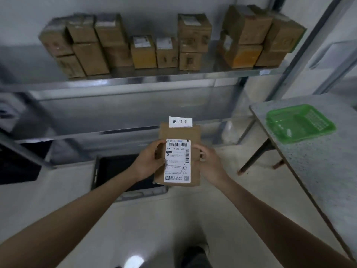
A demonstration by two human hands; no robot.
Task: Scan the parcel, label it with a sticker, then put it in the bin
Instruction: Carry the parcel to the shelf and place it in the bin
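I hold a brown cardboard parcel (195, 136) upright in front of me, its white shipping label with barcodes facing me. A white sticker (180, 121) with three printed characters sits at the parcel's top edge and overhangs it. My left hand (147, 161) grips the parcel's left side, my right hand (209, 161) its right side. A black bin (116, 167) stands on the floor just below and to the left of the parcel, partly hidden by my left hand.
A metal shelf rack (135, 82) stands ahead with several cardboard boxes (144, 53) on its upper level. At the right is a speckled table (318, 167) with a green plastic basket (299, 123). Another dark bin (17, 165) stands at the left. My shoe (197, 254) shows below.
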